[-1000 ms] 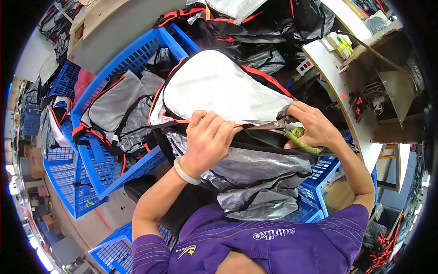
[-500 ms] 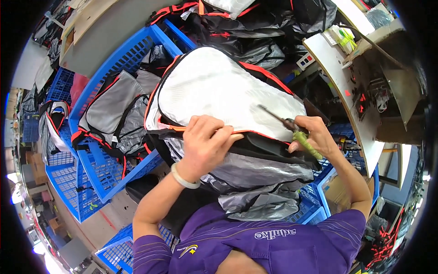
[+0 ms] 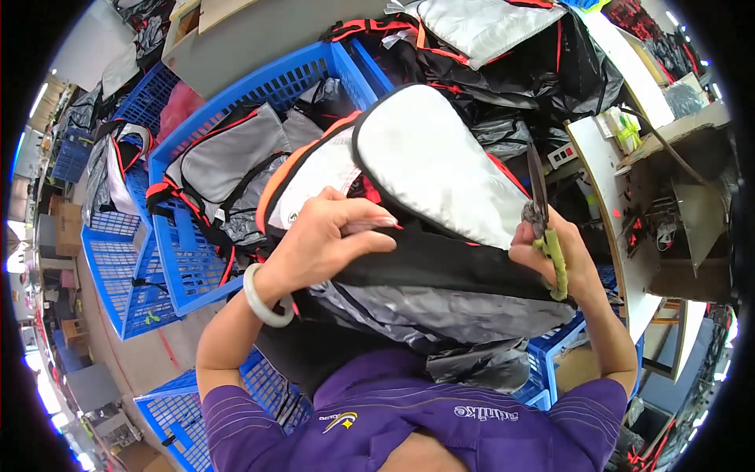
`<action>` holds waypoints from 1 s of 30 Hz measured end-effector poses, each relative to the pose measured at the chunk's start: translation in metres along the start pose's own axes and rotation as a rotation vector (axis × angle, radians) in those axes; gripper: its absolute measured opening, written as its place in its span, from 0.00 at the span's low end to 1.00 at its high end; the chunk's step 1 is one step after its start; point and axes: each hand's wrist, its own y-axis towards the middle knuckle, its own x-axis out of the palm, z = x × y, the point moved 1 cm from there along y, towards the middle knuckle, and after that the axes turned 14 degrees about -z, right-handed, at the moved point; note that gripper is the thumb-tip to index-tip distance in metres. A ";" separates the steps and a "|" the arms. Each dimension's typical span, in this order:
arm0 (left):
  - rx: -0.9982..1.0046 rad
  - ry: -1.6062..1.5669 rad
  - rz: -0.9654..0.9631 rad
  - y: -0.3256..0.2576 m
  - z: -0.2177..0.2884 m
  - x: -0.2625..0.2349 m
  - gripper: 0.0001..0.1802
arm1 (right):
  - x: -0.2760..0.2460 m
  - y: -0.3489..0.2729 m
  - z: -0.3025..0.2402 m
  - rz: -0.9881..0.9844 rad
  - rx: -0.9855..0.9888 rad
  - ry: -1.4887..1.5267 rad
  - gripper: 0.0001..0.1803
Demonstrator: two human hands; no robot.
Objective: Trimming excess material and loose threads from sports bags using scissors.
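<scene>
A half-sewn bag of black and silver fabric lies across my lap. Its white padded panel, edged in black, is folded up, with orange-red trim beside it. My left hand hovers over the bag's near left part, thumb and forefinger drawn close together. Tiny red bits show at those fingertips; what they pinch, if anything, I cannot make out. My right hand grips dark scissors with green-wrapped handles at the panel's right end. The blades point away from me, close together.
Left of the bag, a blue plastic crate holds similar grey and black bag pieces. More bags are heaped at the far side. To the right stands a white-topped work table. Another blue crate sits below the bag's right end.
My left hand has left the panel's trimmed edge and moved left, toward me. The white panel has lifted and folded away, exposing black fabric. The scissors swung from pointing left to pointing away.
</scene>
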 end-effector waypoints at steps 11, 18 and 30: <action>-0.152 -0.116 0.182 -0.004 -0.016 0.016 0.10 | 0.010 0.025 -0.001 -0.080 -0.077 -0.516 0.44; -0.084 -0.046 0.296 -0.010 -0.019 0.022 0.11 | 0.012 0.049 -0.005 -0.232 -0.033 -0.556 0.44; -0.130 -0.218 0.279 -0.016 -0.027 0.019 0.32 | 0.014 0.067 -0.029 -0.241 -0.082 -0.687 0.39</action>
